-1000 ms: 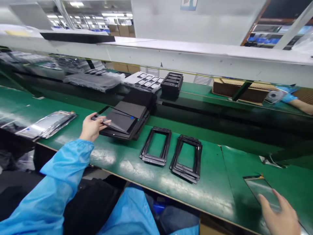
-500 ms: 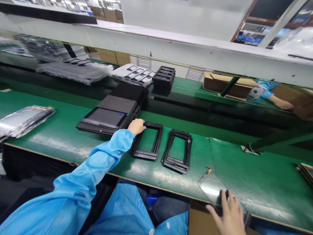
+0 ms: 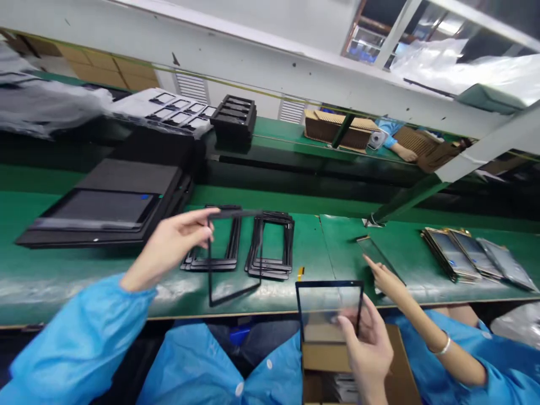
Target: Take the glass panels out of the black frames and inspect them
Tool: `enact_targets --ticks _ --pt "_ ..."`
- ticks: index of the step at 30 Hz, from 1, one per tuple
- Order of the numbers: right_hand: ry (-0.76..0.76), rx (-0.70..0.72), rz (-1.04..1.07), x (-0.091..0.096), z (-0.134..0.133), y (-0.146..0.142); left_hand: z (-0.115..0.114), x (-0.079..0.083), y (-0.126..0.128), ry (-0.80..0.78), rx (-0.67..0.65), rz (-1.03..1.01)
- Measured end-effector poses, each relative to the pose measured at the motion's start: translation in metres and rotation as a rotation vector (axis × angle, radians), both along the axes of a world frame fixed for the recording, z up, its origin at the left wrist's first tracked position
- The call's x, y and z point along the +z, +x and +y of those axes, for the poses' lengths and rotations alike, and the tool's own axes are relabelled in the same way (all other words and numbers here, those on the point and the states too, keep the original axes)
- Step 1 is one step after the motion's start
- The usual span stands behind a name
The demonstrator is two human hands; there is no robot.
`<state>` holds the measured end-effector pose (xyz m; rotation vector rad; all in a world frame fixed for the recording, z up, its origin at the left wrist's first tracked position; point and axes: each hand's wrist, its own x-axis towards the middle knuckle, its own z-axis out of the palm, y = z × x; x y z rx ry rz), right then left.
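A thin black rectangular frame (image 3: pixel 235 296) hangs upright from my left hand (image 3: pixel 177 239), pinched near its upper left corner. My right hand (image 3: pixel 367 343) grips a clear glass panel with a black border (image 3: pixel 329 284) by its right edge; a small orange tab sticks up behind its top left corner. The panel is raised in front of the bench edge. Beyond the held frame, two stacks of similar black frames lie on the green bench: a left stack (image 3: pixel 211 263) and a right stack (image 3: pixel 270 270).
A pile of black foam trays with a dark panel (image 3: pixel 97 209) stands at left. At right, a co-worker's hand (image 3: pixel 386 278) touches another glass panel (image 3: pixel 382 256). Several stacked panels (image 3: pixel 458 253) lie farther right. An open cardboard box (image 3: pixel 396 360) sits below the bench edge.
My left hand has lifted a frame off the left stack. My right hand has raised the glass panel from the bench and moved it left. The view has shifted right, showing a co-worker.
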<state>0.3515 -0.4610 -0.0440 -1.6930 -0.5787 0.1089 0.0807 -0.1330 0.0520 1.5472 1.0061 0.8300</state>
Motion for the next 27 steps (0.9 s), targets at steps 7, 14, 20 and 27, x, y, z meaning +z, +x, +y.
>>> enact_targets --ticks 7,14,20,27 --pt "0.246 0.172 0.555 -0.009 0.054 -0.064 -0.080 -0.033 0.041 -0.193 -0.215 -0.182" --pt "0.191 0.215 0.639 -0.007 0.061 -0.076 -0.092 -0.040 0.046 -0.186 -0.219 -0.230" --pt "0.176 0.210 0.647 -0.010 0.059 -0.074 -0.096 -0.045 0.045 -0.191 -0.239 -0.270" --pt "0.161 0.227 0.650 -0.011 0.055 -0.072 -0.094 -0.047 0.047 -0.163 -0.244 -0.308"
